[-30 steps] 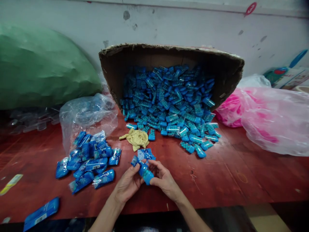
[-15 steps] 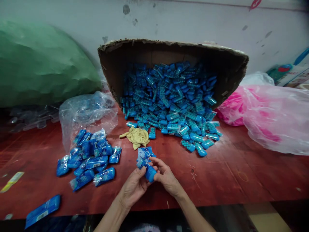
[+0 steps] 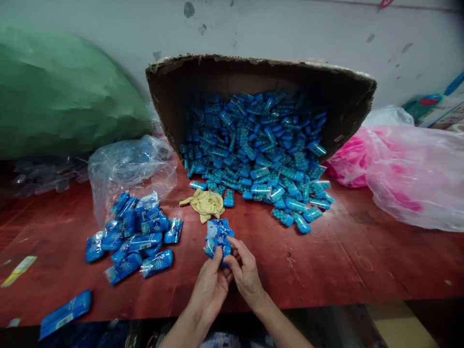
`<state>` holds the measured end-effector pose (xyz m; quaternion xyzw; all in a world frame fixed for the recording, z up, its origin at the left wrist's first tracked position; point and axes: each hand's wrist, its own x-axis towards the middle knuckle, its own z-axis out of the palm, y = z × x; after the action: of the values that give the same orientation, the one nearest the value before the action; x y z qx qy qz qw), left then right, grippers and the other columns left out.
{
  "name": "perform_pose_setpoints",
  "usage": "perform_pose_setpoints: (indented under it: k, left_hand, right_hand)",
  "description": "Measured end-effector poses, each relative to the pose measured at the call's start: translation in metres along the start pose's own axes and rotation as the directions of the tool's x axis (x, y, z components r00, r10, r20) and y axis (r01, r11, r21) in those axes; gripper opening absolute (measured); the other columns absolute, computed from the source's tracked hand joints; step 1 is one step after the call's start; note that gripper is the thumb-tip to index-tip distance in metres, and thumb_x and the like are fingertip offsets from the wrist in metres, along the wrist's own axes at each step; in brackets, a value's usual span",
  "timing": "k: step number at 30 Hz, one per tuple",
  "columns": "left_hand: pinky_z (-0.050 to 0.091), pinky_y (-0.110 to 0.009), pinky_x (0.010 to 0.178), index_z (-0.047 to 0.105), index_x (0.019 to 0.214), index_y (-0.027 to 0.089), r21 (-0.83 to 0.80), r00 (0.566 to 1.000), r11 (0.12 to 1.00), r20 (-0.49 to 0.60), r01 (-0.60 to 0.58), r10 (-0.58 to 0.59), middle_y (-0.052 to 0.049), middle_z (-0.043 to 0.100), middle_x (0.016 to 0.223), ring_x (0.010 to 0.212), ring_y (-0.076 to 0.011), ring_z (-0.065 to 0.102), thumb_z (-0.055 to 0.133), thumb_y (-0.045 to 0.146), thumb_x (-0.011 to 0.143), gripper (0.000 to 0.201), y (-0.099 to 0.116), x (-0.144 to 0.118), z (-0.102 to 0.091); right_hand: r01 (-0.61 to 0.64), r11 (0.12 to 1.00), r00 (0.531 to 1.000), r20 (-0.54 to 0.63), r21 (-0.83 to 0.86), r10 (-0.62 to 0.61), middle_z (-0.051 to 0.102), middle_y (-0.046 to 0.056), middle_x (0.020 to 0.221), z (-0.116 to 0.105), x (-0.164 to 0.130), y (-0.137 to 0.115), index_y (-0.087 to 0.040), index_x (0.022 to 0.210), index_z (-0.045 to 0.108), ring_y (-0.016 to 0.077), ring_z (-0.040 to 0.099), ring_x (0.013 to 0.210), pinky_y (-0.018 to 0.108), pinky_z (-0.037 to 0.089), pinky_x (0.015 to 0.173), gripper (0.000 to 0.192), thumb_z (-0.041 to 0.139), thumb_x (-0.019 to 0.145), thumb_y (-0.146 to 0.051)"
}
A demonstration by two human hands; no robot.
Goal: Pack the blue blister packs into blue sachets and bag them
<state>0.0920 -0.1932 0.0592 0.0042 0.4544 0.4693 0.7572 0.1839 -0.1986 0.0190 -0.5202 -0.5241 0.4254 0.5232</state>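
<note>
Between my two hands is a blue printed plastic packet (image 3: 218,237), its flat, crinkled end facing the box. A small rounded blue container seems to sit in its lower part, mostly behind my fingers. My left hand (image 3: 210,285) grips the packet from the left, thumb on top. From the right, my right hand (image 3: 246,275) closes on it with thumb and fingers. Beyond them lies a crumpled yellow cloth or glove (image 3: 205,205). To the left is a pile of similar filled blue packets (image 3: 137,234).
A cardboard box (image 3: 259,60) on its side spills many small clear containers of blue balls (image 3: 261,159) onto the red table (image 3: 326,270). Plastic bags (image 3: 130,164) stand left, with a pink-filled bag (image 3: 416,174) right. A flat blue packet (image 3: 65,314) overhangs the front edge.
The container's blue rounded end, visible between my fingers before, is now mostly covered by the packet and fingers. My hands have drawn closer together, the right thumb pressing at the packet's lower end.
</note>
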Motion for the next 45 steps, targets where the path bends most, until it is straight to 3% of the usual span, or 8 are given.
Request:
perform_pose_setpoints:
  k: [8, 15, 22, 28, 33, 36, 40, 45]
  left_hand:
    - [0.053, -0.035, 0.074, 0.061, 0.082, 0.012, 0.026, 0.998, 0.998, 0.031, -0.054, 0.053, -0.009, 0.070, 0.075, 0.075, -0.0201, 0.067, 0.050, 0.019, 0.081, 0.013, 0.024, 0.002, -0.007]
    - [0.052, -0.035, 0.076, 0.056, 0.100, 0.005, -0.128, 0.881, 0.877, -0.175, -0.463, 0.440, -0.017, 0.066, 0.094, 0.095, -0.0224, 0.061, 0.034, 0.044, 0.084, 0.047, 0.121, -0.010, -0.038]
    - [0.050, -0.031, 0.064, 0.058, 0.089, 0.014, 0.215, 0.959, 0.947, -0.100, -0.239, 0.265, -0.004, 0.066, 0.066, 0.063, -0.0168, 0.064, 0.056, 0.021, 0.075, 0.017, 0.062, 0.002, -0.025]
    - [0.039, -0.018, 0.043, 0.054, 0.101, 0.015, 0.470, 0.849, 0.788, -0.137, -0.398, 0.511, 0.001, 0.061, 0.068, 0.051, -0.0086, 0.054, 0.073, 0.026, 0.055, 0.051, 0.026, 0.024, -0.025]
    - [0.035, -0.017, 0.042, 0.063, 0.082, 0.010, 0.583, 0.912, 0.748, -0.029, -0.316, 0.408, -0.001, 0.061, 0.065, 0.049, -0.0078, 0.049, 0.070, 0.033, 0.058, 0.033, 0.029, 0.030, -0.023]
    - [0.034, -0.018, 0.043, 0.064, 0.072, 0.010, 0.579, 0.928, 0.758, -0.009, -0.299, 0.373, -0.001, 0.059, 0.058, 0.049, -0.0082, 0.048, 0.067, 0.035, 0.060, 0.028, 0.029, 0.032, -0.022]
    - [0.034, -0.020, 0.043, 0.061, 0.064, 0.010, 0.551, 0.942, 0.783, 0.017, -0.289, 0.336, 0.000, 0.057, 0.053, 0.046, -0.0087, 0.046, 0.068, 0.038, 0.059, 0.029, 0.027, 0.036, -0.022]
    - [0.034, -0.020, 0.043, 0.061, 0.064, 0.011, 0.559, 0.920, 0.760, 0.014, -0.331, 0.391, 0.001, 0.056, 0.051, 0.045, -0.0084, 0.045, 0.069, 0.040, 0.057, 0.031, 0.023, 0.038, -0.021]
  right_hand:
    - [-0.117, 0.983, 0.970, 0.230, 0.142, 0.082, 0.053, 0.001, 0.086, -0.013, 0.010, -0.009, -0.024, 0.116, 0.052, 0.0145, 0.053, 0.072, 0.027, 0.045, 0.066, 0.036, 0.051, 0.081, -0.031]
    - [0.091, 0.861, 0.988, 0.150, -0.501, -0.017, 0.053, 0.004, 0.085, -0.024, 0.037, -0.010, -0.021, 0.104, 0.057, 0.0174, 0.051, 0.077, 0.029, 0.043, 0.070, 0.023, 0.053, 0.082, -0.027]
    - [0.177, 0.455, 0.984, 0.164, -0.873, -0.068, 0.058, 0.008, 0.080, 0.002, 0.043, 0.000, -0.023, 0.085, 0.063, 0.0230, 0.050, 0.077, 0.032, 0.037, 0.063, 0.010, 0.053, 0.082, -0.022]
    - [0.221, 0.547, 0.975, 0.175, -0.807, -0.136, 0.060, 0.007, 0.080, -0.006, 0.035, -0.006, -0.024, 0.091, 0.064, 0.0205, 0.050, 0.077, 0.031, 0.035, 0.065, 0.018, 0.047, 0.087, -0.023]
    - [0.211, 0.803, 0.975, 0.184, -0.558, -0.129, 0.062, 0.005, 0.087, -0.007, 0.031, -0.016, -0.023, 0.095, 0.064, 0.0195, 0.051, 0.083, 0.032, 0.037, 0.075, 0.018, 0.050, 0.084, -0.020]
    - [0.018, 0.959, 0.994, 0.106, -0.282, 0.012, 0.061, 0.004, 0.089, -0.006, 0.035, -0.012, -0.021, 0.103, 0.060, 0.0167, 0.053, 0.078, 0.029, 0.041, 0.073, 0.026, 0.056, 0.078, -0.019]
    - [-0.222, 0.974, 0.962, 0.156, -0.036, 0.225, 0.059, -0.001, 0.070, -0.004, 0.041, -0.002, -0.016, 0.084, 0.062, 0.0129, 0.051, 0.062, 0.024, 0.041, 0.061, 0.013, 0.055, 0.075, -0.024]
    - [-0.249, 0.968, 0.959, 0.134, -0.033, 0.251, 0.047, -0.005, 0.055, 0.001, 0.040, -0.001, -0.017, 0.062, 0.053, 0.0095, 0.041, 0.052, 0.020, 0.034, 0.050, 0.017, 0.052, 0.076, -0.026]
